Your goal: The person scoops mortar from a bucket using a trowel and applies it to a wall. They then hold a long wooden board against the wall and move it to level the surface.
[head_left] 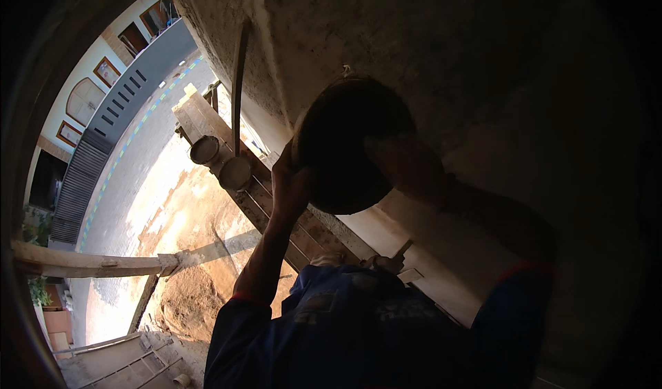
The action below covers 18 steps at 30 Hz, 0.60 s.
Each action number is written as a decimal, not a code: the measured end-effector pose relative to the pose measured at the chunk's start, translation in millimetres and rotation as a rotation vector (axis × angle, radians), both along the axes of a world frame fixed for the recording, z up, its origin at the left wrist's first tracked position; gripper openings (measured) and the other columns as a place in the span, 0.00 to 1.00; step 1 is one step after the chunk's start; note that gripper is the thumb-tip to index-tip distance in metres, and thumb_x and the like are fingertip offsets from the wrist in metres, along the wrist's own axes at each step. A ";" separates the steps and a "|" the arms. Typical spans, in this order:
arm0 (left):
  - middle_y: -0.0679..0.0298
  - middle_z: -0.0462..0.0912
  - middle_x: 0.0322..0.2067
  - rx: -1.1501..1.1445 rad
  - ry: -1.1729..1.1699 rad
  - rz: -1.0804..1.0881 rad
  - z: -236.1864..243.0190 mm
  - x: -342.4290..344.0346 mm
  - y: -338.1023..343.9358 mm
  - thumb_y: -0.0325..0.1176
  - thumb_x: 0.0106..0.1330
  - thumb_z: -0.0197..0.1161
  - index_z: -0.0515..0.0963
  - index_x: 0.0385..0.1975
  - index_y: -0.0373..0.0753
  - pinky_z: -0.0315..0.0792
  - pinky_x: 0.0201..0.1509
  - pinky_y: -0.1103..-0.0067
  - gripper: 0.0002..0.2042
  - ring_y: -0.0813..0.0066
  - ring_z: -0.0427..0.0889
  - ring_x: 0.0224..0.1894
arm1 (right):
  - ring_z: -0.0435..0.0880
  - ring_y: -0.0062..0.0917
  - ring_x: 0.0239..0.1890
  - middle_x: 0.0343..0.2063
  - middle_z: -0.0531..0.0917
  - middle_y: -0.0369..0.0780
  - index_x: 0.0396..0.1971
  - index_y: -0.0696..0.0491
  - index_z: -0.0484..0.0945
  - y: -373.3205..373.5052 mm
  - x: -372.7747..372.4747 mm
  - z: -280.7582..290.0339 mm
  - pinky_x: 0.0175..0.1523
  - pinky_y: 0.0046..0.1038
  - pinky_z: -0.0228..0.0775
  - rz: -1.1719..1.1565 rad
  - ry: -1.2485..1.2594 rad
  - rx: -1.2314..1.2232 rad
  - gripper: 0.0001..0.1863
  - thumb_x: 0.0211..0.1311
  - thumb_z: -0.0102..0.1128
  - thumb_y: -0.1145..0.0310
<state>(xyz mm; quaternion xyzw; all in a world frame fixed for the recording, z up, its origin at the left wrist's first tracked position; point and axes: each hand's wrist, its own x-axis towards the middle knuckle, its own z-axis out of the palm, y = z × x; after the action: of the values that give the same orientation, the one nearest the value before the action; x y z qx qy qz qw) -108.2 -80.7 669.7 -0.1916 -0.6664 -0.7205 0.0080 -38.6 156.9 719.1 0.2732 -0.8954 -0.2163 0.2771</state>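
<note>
A dark round bucket [348, 120] is held up in front of me beside the rough plastered wall [448, 30]. My left hand [290, 184] is closed on its left rim, with the thumb across the edge. At the bucket's right side is my right hand [408, 165], reaching over its mouth. Deep shadow hides those fingers and whatever lies inside. Two smaller round buckets [205, 150] stand on the planks [303, 240] to the left, below the bucket I hold. A long straight wooden strip [239, 89] rises behind them, close to the wall.
The planks form a narrow raised platform along the wall. Lower down on the left lie a brown sand heap [189, 296] and sunlit paving. A wooden pole [89, 261] crosses the left side. A grey gate wall [131, 92] stands across the street.
</note>
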 end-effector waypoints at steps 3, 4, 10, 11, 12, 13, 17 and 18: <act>0.51 0.81 0.43 -0.127 -0.025 0.080 1.7 2.1 12.8 0.30 0.48 0.56 0.68 0.55 0.30 0.74 0.49 0.73 0.30 0.69 0.80 0.45 | 0.75 0.30 0.35 0.34 0.75 0.42 0.51 0.56 0.71 3.1 14.0 -12.9 0.35 0.29 0.72 -0.021 -0.167 0.028 0.23 0.56 0.55 0.63; 0.51 0.81 0.43 -0.127 -0.015 0.078 -0.2 4.4 13.1 0.30 0.48 0.56 0.68 0.55 0.30 0.74 0.49 0.73 0.30 0.69 0.80 0.45 | 0.76 0.31 0.36 0.34 0.75 0.43 0.50 0.57 0.72 0.2 26.3 -12.3 0.37 0.31 0.72 -0.008 -0.258 -0.047 0.22 0.56 0.55 0.63; 0.45 0.77 0.48 -0.129 0.036 0.105 0.9 21.0 18.9 0.32 0.48 0.58 0.68 0.56 0.32 0.72 0.53 0.71 0.30 0.62 0.78 0.51 | 0.76 0.36 0.38 0.32 0.75 0.47 0.44 0.59 0.74 25.4 31.2 24.9 0.41 0.37 0.72 -0.095 -0.075 -0.007 0.19 0.52 0.54 0.65; 0.45 0.74 0.51 -0.213 0.062 0.158 2.4 22.4 27.2 0.32 0.48 0.58 0.67 0.57 0.32 0.69 0.57 0.69 0.31 0.58 0.74 0.55 | 0.76 0.36 0.38 0.32 0.75 0.47 0.44 0.59 0.74 27.5 31.3 33.3 0.41 0.37 0.72 -0.106 -0.079 -0.014 0.19 0.52 0.54 0.65; 0.45 0.72 0.55 -0.297 0.090 0.213 3.9 24.1 34.2 0.31 0.48 0.57 0.67 0.58 0.33 0.67 0.60 0.67 0.31 0.54 0.70 0.60 | 0.76 0.35 0.37 0.32 0.75 0.47 0.44 0.59 0.74 27.0 30.9 39.7 0.40 0.37 0.72 -0.130 -0.018 -0.014 0.20 0.50 0.55 0.66; 0.45 0.72 0.55 -0.304 0.092 0.207 6.9 26.4 39.4 0.31 0.48 0.57 0.67 0.58 0.33 0.67 0.60 0.67 0.31 0.54 0.70 0.60 | 0.76 0.34 0.36 0.31 0.76 0.46 0.44 0.59 0.74 27.3 27.6 41.6 0.39 0.37 0.71 -0.151 0.046 -0.013 0.21 0.49 0.55 0.67; 0.46 0.67 0.59 -0.322 0.330 0.265 29.9 39.6 56.1 0.31 0.55 0.57 0.66 0.58 0.33 0.62 0.64 0.68 0.28 0.55 0.64 0.63 | 0.79 0.35 0.37 0.32 0.79 0.45 0.41 0.55 0.74 26.8 4.8 22.6 0.40 0.37 0.71 -0.406 -0.424 -0.037 0.17 0.49 0.56 0.70; 0.48 0.70 0.58 -0.410 0.450 0.318 32.7 41.4 59.2 0.31 0.56 0.58 0.67 0.58 0.32 0.62 0.63 0.72 0.27 0.62 0.67 0.62 | 0.79 0.35 0.37 0.32 0.79 0.45 0.41 0.55 0.74 32.7 0.9 21.4 0.40 0.37 0.71 -0.408 -0.422 -0.036 0.17 0.49 0.56 0.70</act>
<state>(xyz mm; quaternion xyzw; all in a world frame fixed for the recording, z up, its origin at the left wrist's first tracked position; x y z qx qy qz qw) -66.8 -21.5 702.4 -0.2371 -0.8004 -0.5009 0.2286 -37.7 189.6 740.5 0.1216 -0.9734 -0.1899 0.0404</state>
